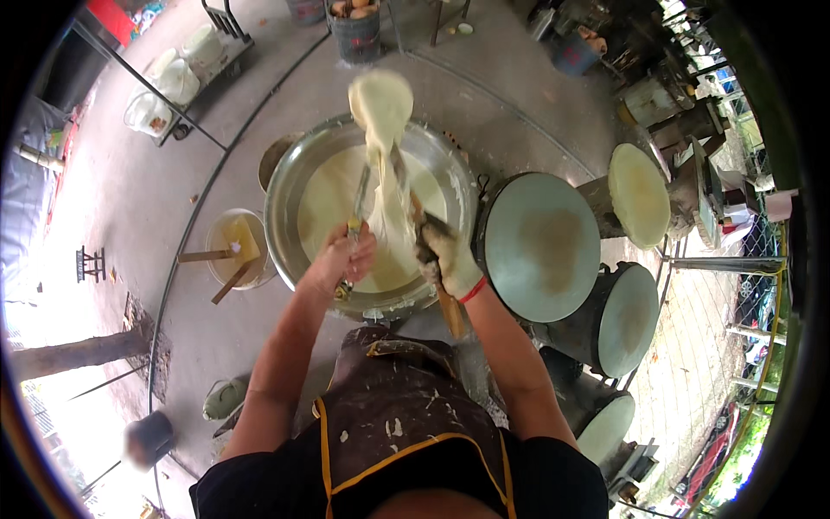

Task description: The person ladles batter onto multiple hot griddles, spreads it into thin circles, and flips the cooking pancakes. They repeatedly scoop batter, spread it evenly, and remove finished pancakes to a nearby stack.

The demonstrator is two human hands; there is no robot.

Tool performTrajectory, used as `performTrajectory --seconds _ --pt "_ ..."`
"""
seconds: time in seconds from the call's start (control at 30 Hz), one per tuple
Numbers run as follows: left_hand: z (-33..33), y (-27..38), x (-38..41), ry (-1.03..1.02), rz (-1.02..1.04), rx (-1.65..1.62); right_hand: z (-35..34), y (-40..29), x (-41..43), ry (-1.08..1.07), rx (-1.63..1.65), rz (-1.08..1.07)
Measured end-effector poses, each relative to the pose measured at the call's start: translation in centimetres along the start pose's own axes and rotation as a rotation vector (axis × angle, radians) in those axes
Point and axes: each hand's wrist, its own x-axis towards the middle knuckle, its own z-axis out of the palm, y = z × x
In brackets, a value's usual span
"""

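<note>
A wide metal basin (280,194) of pale, creamy batter (324,194) stands before me. Over its far rim a thick lump of batter (381,104) is raised on the tools, with stretched strands trailing down into the basin. My left hand (347,256) grips a narrow tool (360,194) with a yellow part by the fingers; its exact kind is unclear. On my right hand (447,253) is a batter-smeared work glove with a red band at the wrist. It holds a long wooden handle (450,311), whose far end is covered by batter.
Round griddle plates (519,259) (626,321) sit on drum stoves at the right. A thin round flatbread (639,194) lies beyond them. At left is a bucket (266,276) with wooden sticks. White buckets (178,81) stand on a cart, and a wooden post (78,350) rises at far left.
</note>
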Motion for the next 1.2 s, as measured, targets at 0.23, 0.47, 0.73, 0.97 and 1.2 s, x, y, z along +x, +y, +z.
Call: performTrajectory --seconds 0.23,0.47,0.73,0.97,1.2 --pt "7.4 8.2 -4.9 -0.110 0.397 0.406 0.5 -7.9 -7.8 -0.257 0.120 -0.303" --pt "8.4 -2.6 -7.2 0.019 -0.010 0.540 -6.2 -0.8 -12.9 0.168 0.008 -0.260" --pt "24.3 -17.4 -7.7 -0.174 -0.592 0.243 -25.6 12.0 -24.2 0.556 -0.589 -0.578" --pt "38.6 -28.2 -3.2 -0.334 -0.856 0.162 -39.5 21.6 -47.5 0.958 -1.046 -0.315" --pt "48.8 -36.6 1.2 -0.889 -0.806 0.520 -43.8 22.0 -47.8 1.192 -0.431 -0.309"
